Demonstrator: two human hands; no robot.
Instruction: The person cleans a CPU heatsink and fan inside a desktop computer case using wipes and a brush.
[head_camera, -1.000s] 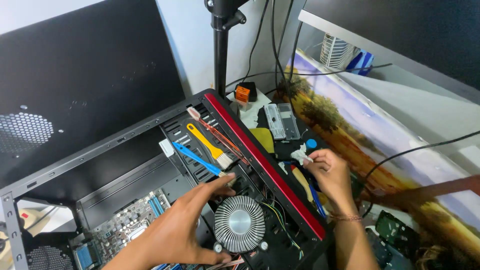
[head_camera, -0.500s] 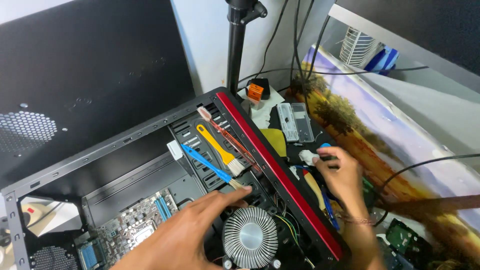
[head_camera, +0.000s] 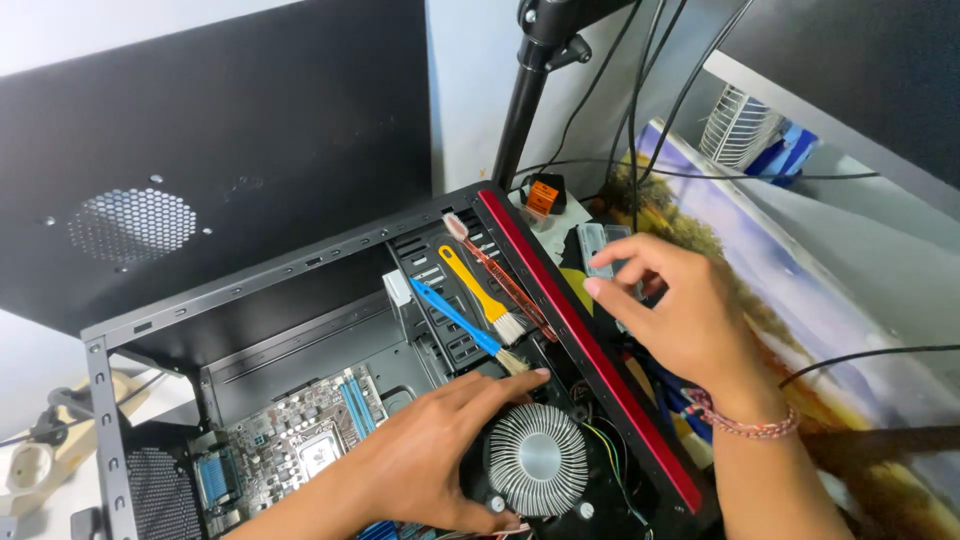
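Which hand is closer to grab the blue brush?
Probably the left hand: its fingertips lie right by the bristles of the blue-handled brush inside the black computer case. The right hand is outside the case, beyond its red edge strip.

A black case (head_camera: 300, 300) with a red edge strip (head_camera: 585, 345) fills the centre of the frame. At centre lie a blue brush (head_camera: 455, 318), a yellow brush (head_camera: 478, 292) and a clear reddish brush (head_camera: 495, 275), the first two with pale bristles. The silver cooler (head_camera: 537, 473) at lower centre shows a radial fin pattern. The board (head_camera: 290, 445) at lower left is grey-green with blue slots. A black panel (head_camera: 200, 150) at upper left carries a round patch of dotted holes. At right, a mat (head_camera: 800, 300) bears a landscape print in purple, white and golden brown. A pink beaded bracelet (head_camera: 745, 422) circles the right wrist. An orange-and-black box (head_camera: 545, 193) sits at upper centre.
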